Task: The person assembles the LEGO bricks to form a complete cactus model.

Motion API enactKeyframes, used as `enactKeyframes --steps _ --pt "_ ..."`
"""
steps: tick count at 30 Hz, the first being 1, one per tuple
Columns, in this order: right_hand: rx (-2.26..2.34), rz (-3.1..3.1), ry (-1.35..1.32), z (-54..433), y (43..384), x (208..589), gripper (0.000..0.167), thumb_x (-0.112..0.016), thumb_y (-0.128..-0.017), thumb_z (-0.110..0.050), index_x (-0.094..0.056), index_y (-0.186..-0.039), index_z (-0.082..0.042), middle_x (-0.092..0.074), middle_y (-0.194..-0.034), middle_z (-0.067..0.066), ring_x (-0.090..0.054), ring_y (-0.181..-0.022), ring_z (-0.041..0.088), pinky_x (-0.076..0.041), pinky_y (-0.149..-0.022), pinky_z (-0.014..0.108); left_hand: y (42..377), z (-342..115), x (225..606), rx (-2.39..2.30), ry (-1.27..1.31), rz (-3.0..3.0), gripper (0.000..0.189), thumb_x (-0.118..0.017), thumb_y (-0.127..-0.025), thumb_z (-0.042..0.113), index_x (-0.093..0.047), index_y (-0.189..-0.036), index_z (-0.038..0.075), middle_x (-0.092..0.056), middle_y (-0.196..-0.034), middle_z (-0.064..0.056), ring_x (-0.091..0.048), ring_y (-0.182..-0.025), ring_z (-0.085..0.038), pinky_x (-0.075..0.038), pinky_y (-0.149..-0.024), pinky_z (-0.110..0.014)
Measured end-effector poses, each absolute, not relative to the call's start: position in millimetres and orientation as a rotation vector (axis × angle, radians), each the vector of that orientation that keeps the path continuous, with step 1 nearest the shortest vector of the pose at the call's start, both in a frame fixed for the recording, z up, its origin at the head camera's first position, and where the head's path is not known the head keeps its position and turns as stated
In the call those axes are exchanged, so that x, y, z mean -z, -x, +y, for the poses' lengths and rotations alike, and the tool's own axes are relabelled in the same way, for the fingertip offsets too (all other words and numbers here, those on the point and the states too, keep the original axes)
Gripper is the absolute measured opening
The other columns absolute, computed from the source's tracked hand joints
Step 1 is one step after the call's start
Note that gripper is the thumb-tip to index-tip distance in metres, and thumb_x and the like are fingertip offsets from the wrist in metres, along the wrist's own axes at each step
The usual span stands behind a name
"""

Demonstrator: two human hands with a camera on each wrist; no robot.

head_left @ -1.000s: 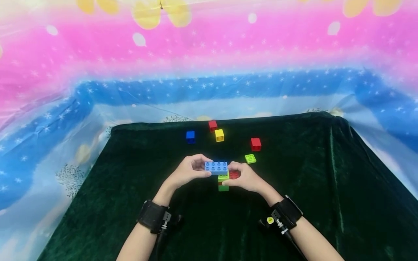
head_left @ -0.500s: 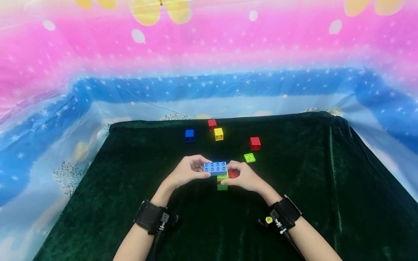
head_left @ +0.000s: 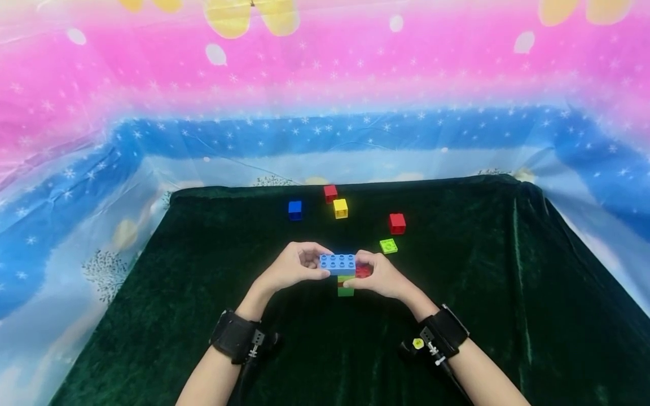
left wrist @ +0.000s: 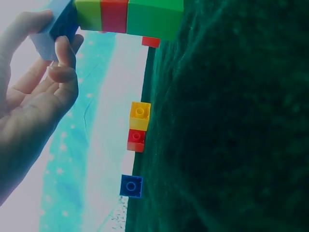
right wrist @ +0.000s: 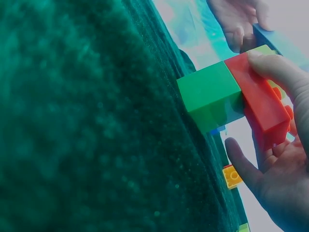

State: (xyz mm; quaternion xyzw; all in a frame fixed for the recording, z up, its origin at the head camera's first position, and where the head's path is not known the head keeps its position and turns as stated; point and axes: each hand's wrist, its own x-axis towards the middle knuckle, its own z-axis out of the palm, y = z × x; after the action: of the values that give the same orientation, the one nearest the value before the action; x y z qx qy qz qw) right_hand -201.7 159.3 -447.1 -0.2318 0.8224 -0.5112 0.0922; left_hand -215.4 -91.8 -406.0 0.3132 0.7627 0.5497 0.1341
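My left hand (head_left: 294, 266) pinches the left end of a light blue eight-stud toy brick (head_left: 337, 264) between thumb and fingers. Under that brick is a small stack: a lime brick (left wrist: 89, 14), then a long red brick (right wrist: 258, 96), with a green brick (right wrist: 212, 92) at the bottom. My right hand (head_left: 383, 276) grips the stack, its thumb on the red brick close to the lime one. The red brick juts out toward my right palm. In the left wrist view the blue brick sits right against the lime brick's face.
On the dark green cloth (head_left: 457, 270) beyond my hands lie a blue brick (head_left: 295, 210), a yellow brick (head_left: 340, 208), a red brick (head_left: 330, 193) behind it, another red brick (head_left: 397, 224) to the right, and a flat lime piece (head_left: 388, 246). Patterned fabric (head_left: 325, 135) walls the far side.
The light blue brick has shifted slightly right and down over the lime brick, whose studs showed earlier and are now covered. My right hand keeps its grip on the stack.
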Motion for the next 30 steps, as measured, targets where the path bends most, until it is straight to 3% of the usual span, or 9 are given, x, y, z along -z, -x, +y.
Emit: enactKeyframes --steps 11,20,25,30 --pt "1.533 2.421 0.691 160.5 202.5 447.4 0.032 -0.075 -0.085 -0.026 -0.065 -0.112 -0.012 -0.062 -0.106 0.006 -0.060 -0.097 0.019 -0.054 -0.082 0.030 209.7 -81.4 402.5 -1.500 -0.967 2.311 0.037 -0.066 -0.084 0.009 -0.060 -0.120 0.004 -0.061 -0.099 -0.013 -0.056 -0.077 -0.018 -0.048 -0.070 -0.024" --pt "1.548 2.384 0.741 155.2 203.8 447.7 0.031 -0.074 -0.086 -0.021 -0.064 -0.113 -0.010 -0.064 -0.108 0.009 -0.064 -0.098 0.019 -0.056 -0.083 0.028 204.9 -82.0 405.1 -1.546 -0.948 2.264 0.039 -0.064 -0.086 0.007 -0.054 -0.123 0.000 -0.060 -0.106 -0.019 -0.056 -0.074 -0.016 -0.049 -0.069 -0.021" --pt "1.543 2.400 0.749 156.4 204.3 450.8 0.031 -0.074 -0.086 -0.024 -0.064 -0.113 -0.011 -0.064 -0.107 0.008 -0.062 -0.096 0.018 -0.054 -0.082 0.028 205.0 -78.2 409.7 -1.555 -0.936 2.226 0.041 -0.065 -0.088 0.010 -0.052 -0.126 0.002 -0.058 -0.119 -0.018 -0.061 -0.088 -0.017 -0.053 -0.077 -0.024" --pt "1.535 2.408 0.758 159.8 204.8 451.2 0.030 -0.074 -0.086 -0.025 -0.064 -0.112 -0.014 -0.064 -0.106 0.006 -0.061 -0.093 0.019 -0.054 -0.080 0.029 205.6 -70.9 414.3 -1.533 -0.922 2.254 0.043 -0.069 -0.089 0.017 -0.055 -0.130 0.009 -0.057 -0.123 -0.012 -0.058 -0.107 -0.020 -0.053 -0.088 -0.030"
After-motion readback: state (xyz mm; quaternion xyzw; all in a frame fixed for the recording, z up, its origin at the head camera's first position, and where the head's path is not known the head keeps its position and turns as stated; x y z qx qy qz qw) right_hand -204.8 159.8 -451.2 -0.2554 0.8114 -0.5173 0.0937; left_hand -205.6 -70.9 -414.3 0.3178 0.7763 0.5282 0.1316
